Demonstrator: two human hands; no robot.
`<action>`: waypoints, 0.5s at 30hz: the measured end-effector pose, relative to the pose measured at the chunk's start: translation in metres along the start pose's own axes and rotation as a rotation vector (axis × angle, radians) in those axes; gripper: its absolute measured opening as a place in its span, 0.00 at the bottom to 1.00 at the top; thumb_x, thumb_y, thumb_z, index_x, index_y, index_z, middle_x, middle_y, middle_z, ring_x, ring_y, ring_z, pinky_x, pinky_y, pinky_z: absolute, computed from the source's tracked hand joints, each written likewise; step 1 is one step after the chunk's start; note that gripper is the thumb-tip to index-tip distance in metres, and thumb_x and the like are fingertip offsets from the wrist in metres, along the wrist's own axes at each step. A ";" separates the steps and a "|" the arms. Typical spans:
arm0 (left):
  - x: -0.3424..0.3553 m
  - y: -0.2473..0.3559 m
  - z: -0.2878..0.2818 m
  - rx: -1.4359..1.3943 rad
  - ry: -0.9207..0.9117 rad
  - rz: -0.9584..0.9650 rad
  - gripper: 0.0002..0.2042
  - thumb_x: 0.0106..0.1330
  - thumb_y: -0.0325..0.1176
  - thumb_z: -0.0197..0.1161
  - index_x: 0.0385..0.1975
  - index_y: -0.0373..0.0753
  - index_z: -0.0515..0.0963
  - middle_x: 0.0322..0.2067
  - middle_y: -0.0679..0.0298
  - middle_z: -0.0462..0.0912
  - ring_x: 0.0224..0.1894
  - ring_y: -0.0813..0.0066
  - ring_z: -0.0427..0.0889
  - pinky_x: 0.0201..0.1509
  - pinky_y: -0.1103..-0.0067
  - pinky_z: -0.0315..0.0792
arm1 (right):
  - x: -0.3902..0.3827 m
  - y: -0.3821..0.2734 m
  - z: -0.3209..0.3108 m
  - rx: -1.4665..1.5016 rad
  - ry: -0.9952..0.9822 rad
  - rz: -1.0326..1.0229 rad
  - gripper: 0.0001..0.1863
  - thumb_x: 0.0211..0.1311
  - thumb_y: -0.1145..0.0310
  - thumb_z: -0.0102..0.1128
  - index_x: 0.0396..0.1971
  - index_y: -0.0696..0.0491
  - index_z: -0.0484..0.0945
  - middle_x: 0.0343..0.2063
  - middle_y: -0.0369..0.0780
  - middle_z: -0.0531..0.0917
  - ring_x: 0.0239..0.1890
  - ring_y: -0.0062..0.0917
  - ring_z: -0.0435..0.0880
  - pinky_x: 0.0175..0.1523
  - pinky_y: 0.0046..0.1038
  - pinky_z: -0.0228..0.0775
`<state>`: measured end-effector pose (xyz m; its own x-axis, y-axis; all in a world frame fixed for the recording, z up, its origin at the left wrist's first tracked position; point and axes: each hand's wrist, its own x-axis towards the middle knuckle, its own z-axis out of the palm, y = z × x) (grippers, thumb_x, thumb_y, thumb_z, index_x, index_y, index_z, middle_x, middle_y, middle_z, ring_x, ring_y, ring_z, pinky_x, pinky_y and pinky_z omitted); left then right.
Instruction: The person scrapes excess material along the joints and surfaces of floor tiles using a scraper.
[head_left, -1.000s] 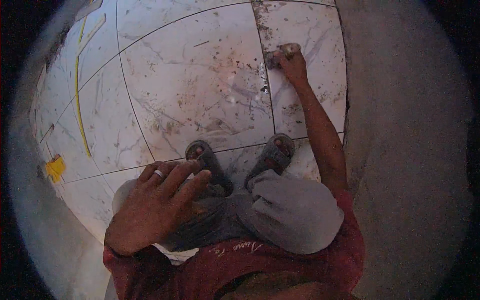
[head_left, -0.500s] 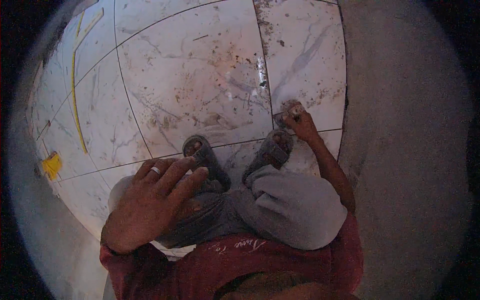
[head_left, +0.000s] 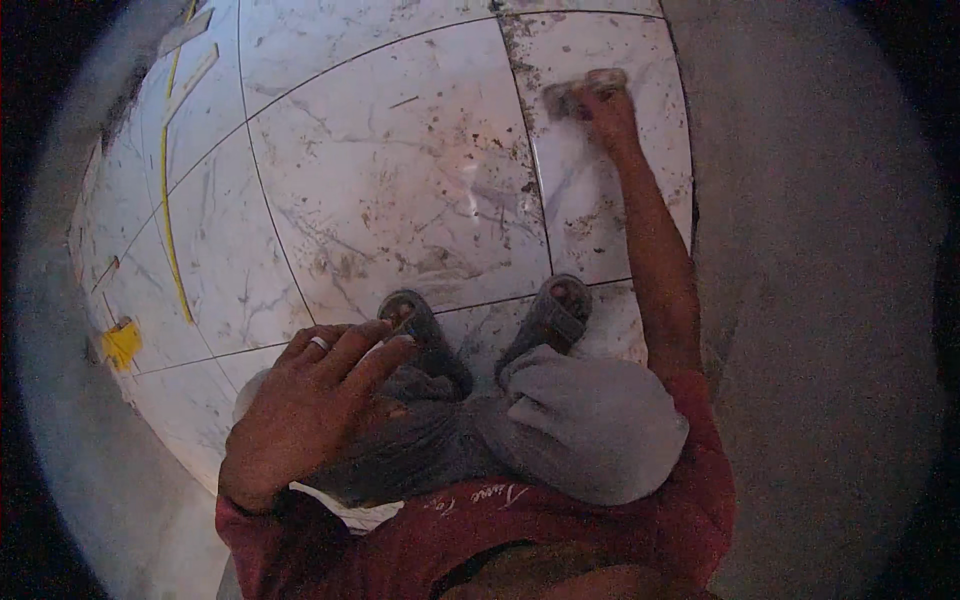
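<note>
A: Where is the grey pad (head_left: 562,100), and how is it held?
B: At one o'clock, over the narrow speckled tile (head_left: 592,205). The right hand (head_left: 606,108) is closed on it from above, probably to bear down evenly; blur obscures its exact kind.
A: And the left hand (head_left: 315,395)?
B: At eight o'clock, above the left knee, fingers loosely spread, gripping nothing visible; presumably this steadies the squat.
A: Why the parted sandals (head_left: 553,315)?
B: Likely for balance, given the outstretched arm. A yellow strip (head_left: 166,210) lies toward ten o'clock, well apart from both hands.
</note>
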<state>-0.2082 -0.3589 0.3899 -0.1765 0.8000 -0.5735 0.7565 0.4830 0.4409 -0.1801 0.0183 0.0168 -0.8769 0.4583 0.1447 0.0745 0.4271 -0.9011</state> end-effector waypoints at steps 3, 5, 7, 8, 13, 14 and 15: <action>0.002 0.000 -0.005 -0.001 -0.031 -0.015 0.26 0.53 0.42 0.59 0.52 0.42 0.64 0.51 0.58 0.68 0.49 0.58 0.70 0.55 0.67 0.63 | 0.008 0.024 -0.018 -0.128 0.215 0.149 0.17 0.53 0.68 0.60 0.42 0.57 0.69 0.36 0.42 0.76 0.37 0.29 0.77 0.32 0.27 0.75; -0.005 -0.003 -0.001 -0.013 -0.036 -0.063 0.26 0.53 0.42 0.59 0.52 0.42 0.64 0.51 0.58 0.68 0.49 0.58 0.70 0.55 0.67 0.63 | 0.009 -0.033 -0.019 0.414 0.264 0.527 0.18 0.53 0.66 0.62 0.40 0.58 0.70 0.36 0.42 0.76 0.38 0.28 0.76 0.32 0.28 0.75; -0.003 -0.002 -0.002 -0.030 -0.037 -0.072 0.26 0.54 0.42 0.59 0.52 0.42 0.64 0.51 0.58 0.68 0.49 0.58 0.71 0.55 0.66 0.63 | -0.001 -0.029 -0.026 0.377 0.219 0.656 0.18 0.52 0.65 0.62 0.40 0.57 0.71 0.36 0.41 0.77 0.39 0.28 0.76 0.34 0.28 0.73; 0.003 -0.003 -0.001 -0.034 -0.036 -0.039 0.26 0.53 0.42 0.60 0.52 0.42 0.64 0.50 0.58 0.68 0.49 0.58 0.71 0.55 0.66 0.63 | -0.013 -0.025 -0.018 0.366 0.230 0.660 0.18 0.52 0.65 0.62 0.40 0.57 0.71 0.36 0.41 0.77 0.39 0.28 0.76 0.34 0.28 0.73; 0.005 0.000 -0.006 -0.019 -0.045 -0.038 0.27 0.53 0.42 0.60 0.53 0.42 0.64 0.49 0.58 0.69 0.49 0.57 0.71 0.55 0.66 0.63 | -0.028 -0.029 0.020 0.286 0.120 0.385 0.14 0.53 0.64 0.61 0.35 0.56 0.72 0.29 0.39 0.78 0.35 0.21 0.75 0.39 0.27 0.70; 0.004 -0.001 -0.005 -0.066 -0.055 -0.071 0.27 0.51 0.41 0.62 0.52 0.43 0.66 0.51 0.58 0.69 0.50 0.56 0.69 0.55 0.66 0.63 | -0.028 -0.031 0.018 0.287 0.122 0.388 0.14 0.53 0.64 0.61 0.35 0.56 0.72 0.29 0.39 0.78 0.35 0.21 0.75 0.39 0.27 0.70; 0.002 -0.001 -0.005 -0.112 -0.064 -0.104 0.27 0.49 0.40 0.64 0.51 0.43 0.68 0.52 0.59 0.69 0.52 0.54 0.67 0.56 0.66 0.63 | -0.029 -0.034 0.016 0.364 0.161 0.428 0.14 0.53 0.64 0.61 0.36 0.56 0.72 0.31 0.38 0.77 0.35 0.20 0.75 0.38 0.26 0.70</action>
<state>-0.2128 -0.3565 0.3918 -0.2070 0.7212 -0.6611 0.6609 0.6013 0.4490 -0.1647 -0.0220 0.0371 -0.7195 0.6559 -0.2282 0.2129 -0.1044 -0.9715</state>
